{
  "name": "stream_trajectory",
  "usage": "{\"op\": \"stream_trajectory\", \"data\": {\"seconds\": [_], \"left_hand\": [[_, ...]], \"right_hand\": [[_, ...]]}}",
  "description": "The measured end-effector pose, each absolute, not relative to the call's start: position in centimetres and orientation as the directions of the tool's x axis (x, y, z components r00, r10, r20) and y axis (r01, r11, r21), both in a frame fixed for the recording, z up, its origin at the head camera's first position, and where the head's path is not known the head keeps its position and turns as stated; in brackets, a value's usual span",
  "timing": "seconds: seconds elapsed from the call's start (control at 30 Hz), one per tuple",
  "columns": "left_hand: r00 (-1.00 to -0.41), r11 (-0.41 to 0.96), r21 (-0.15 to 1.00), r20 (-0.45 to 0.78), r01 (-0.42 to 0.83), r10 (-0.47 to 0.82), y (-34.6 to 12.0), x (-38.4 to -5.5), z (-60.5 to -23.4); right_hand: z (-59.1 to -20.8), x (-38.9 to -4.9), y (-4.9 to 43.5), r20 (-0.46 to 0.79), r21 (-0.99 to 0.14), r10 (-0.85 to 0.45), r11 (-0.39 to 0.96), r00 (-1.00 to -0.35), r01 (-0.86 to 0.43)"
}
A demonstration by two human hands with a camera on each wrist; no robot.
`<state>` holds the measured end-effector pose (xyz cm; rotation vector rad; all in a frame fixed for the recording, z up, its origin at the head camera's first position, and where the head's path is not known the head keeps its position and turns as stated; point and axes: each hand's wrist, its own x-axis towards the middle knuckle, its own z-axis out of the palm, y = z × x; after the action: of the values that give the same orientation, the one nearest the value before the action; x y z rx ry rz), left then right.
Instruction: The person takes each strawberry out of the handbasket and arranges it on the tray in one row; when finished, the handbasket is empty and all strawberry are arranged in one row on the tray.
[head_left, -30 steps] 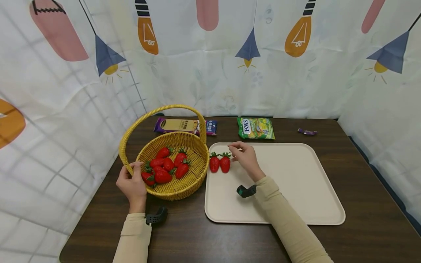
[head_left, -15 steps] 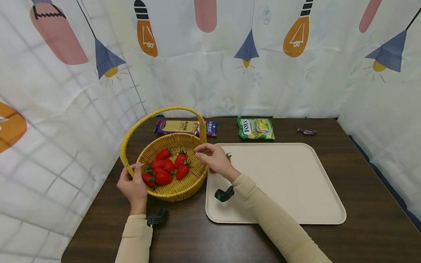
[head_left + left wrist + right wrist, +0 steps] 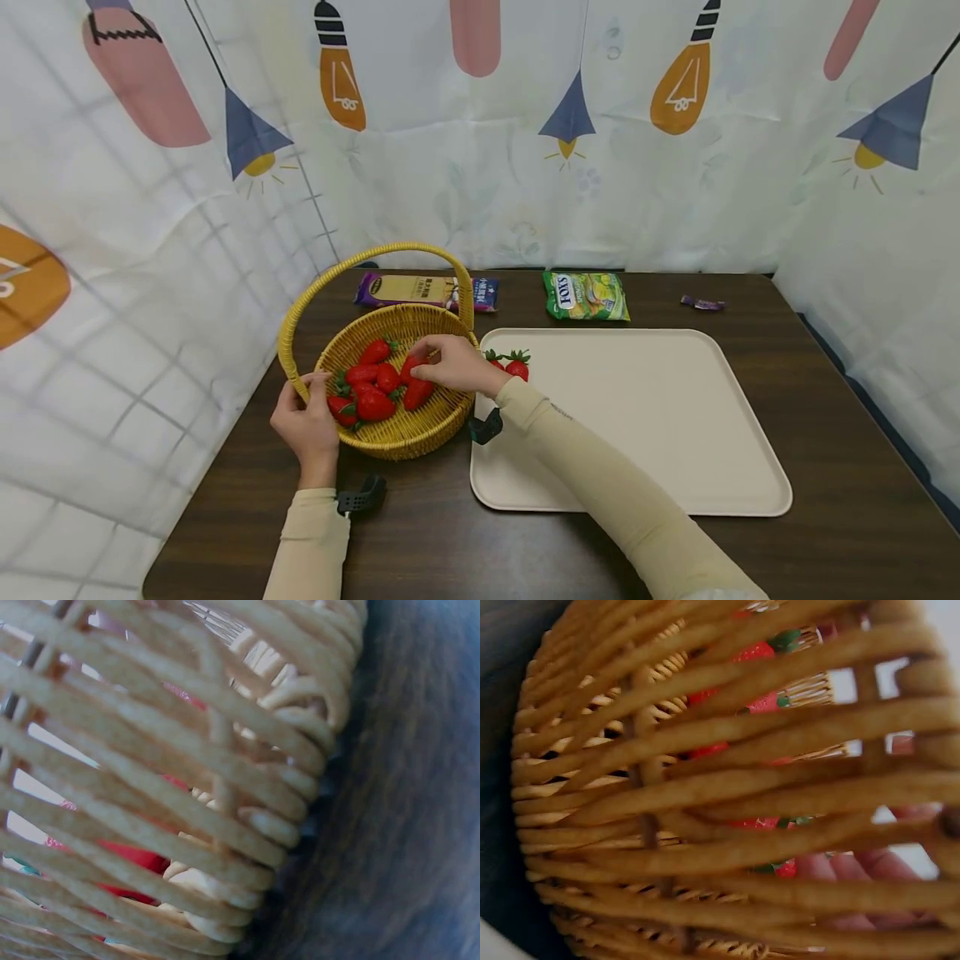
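My left hand (image 3: 309, 425) grips the left side of the yellow wicker basket (image 3: 393, 446) where its handle meets the rim. Inside the basket lie several red strawberries (image 3: 373, 405) with green leaves. Over the basket's right side reaches my right hand (image 3: 453, 364), its thumb and fingertips pinching a strawberry (image 3: 407, 367) whose leafy top they cover. Through the weave in the right wrist view, the right hand's fingers (image 3: 855, 881) show beside red fruit. Two more strawberries (image 3: 517, 367) lie on the cream tray (image 3: 637, 425), partly hidden by the right hand and forearm.
Behind the basket lies a purple and gold snack packet (image 3: 412, 289). A green Fox's candy bag (image 3: 587, 296) sits past the tray's back edge, with a small purple wrapped sweet (image 3: 702, 303) to its right. The basket's tall handle (image 3: 401, 247) arches above the fruit.
My right hand has moved left from beside the tray's strawberries, over the basket rim and down to a strawberry inside. The left hand keeps its hold on the basket.
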<state>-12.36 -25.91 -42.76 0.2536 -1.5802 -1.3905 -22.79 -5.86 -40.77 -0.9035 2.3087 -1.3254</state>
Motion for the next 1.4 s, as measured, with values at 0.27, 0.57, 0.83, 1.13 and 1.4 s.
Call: {"op": "stream_trajectory", "data": {"seconds": [0.27,0.57,0.83,1.13,1.4], "left_hand": [[-0.503,0.327,0.848,0.515,0.417,-0.694,-25.8,-12.4,-42.7],[-0.511,0.327,0.851,0.512,0.410,-0.690,-25.9,-12.3,-42.9],[-0.505,0.329,0.851,0.512,0.410,-0.695,-25.8,-12.3,-42.8],[-0.516,0.315,0.852,0.508,0.419,-0.689,-25.9,-12.3,-42.8],[-0.517,0.310,0.850,0.510,0.425,-0.688,-26.0,-12.4,-42.9]], "right_hand": [[-41.0,-23.5,-7.0,-0.033,-0.824,-0.651,0.448,-0.759,-0.348],[-41.1,-23.6,-7.4,-0.082,-0.762,-0.690,0.508,-0.719,-0.401],[-41.3,-23.7,-7.7,-0.111,-0.723,-0.753,0.509,-0.648,-0.467],[-41.4,-23.6,-7.7,-0.160,-0.735,-0.862,0.429,-0.480,-0.525],[-41.5,-23.6,-7.7,-0.241,-0.756,-0.894,0.417,-0.378,-0.504]]}}
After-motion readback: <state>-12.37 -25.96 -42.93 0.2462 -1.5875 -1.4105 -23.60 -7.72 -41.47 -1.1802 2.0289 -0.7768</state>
